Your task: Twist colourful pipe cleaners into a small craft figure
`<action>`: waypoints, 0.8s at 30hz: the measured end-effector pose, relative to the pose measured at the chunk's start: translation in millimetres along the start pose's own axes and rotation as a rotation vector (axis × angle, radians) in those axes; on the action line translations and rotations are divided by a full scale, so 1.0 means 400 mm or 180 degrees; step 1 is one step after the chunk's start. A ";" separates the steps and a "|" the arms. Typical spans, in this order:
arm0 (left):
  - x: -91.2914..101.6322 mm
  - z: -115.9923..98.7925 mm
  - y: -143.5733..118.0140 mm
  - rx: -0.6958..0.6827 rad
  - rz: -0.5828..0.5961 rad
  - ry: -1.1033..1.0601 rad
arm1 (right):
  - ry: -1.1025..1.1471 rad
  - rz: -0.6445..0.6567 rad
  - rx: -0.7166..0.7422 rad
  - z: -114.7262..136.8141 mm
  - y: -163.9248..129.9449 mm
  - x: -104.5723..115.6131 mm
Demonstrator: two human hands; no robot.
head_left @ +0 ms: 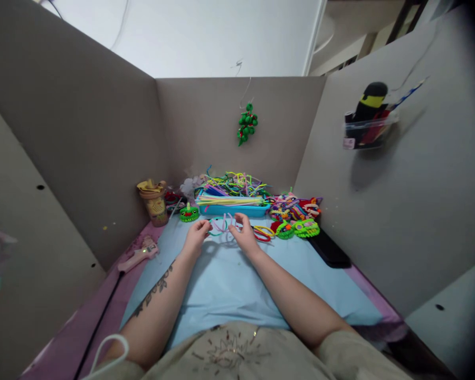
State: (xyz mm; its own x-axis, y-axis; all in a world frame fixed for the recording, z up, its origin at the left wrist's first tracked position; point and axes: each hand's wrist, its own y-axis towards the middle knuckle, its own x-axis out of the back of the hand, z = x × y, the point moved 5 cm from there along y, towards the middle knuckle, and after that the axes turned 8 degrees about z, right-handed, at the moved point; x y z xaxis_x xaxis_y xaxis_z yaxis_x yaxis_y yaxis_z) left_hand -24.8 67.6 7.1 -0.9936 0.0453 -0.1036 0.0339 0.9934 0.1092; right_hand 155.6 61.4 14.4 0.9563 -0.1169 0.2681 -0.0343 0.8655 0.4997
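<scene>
Between my two hands, above the blue table cover [221, 285], are bent pipe cleaners [225, 224], lilac and teal, curved into loops. The fingertips of my left hand [198, 233] are pinched at the left end of these loops. My right hand [243, 232] is curled with thumb and fingers round the lilac part on the right. Just beyond my right hand lie scissors [263, 237] with red and yellow handles, partly hidden by the hand. Exactly how the stems are joined is too small to make out.
A blue tray [234, 210] heaped with pipe cleaners stands at the back. Colourful fuzzy pieces [296, 208] and a black case [329, 248] are at right. A glue gun [138, 257] and a cup [154, 203] sit at left. Grey panels [237, 153] enclose three sides.
</scene>
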 end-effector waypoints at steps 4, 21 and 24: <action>0.000 0.002 -0.002 0.0114 0.0004 -0.0377 | 0.0084 -0.0055 -0.0085 -0.005 -0.003 0.001; -0.027 0.023 -0.007 0.0426 0.0248 -0.1505 | 0.1023 0.0304 -0.0379 -0.051 0.008 -0.030; -0.038 0.027 -0.011 0.0491 0.0348 -0.1576 | 0.1263 0.0455 -0.0360 -0.042 0.008 -0.038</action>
State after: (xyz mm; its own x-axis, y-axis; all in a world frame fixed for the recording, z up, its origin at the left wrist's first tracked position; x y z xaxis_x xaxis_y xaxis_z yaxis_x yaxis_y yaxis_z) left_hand -8.8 63.6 -2.5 -0.8147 0.1565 -0.5583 0.1869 0.9824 0.0027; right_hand 145.7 74.0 -2.0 0.9825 0.1852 -0.0202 -0.1637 0.9099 0.3812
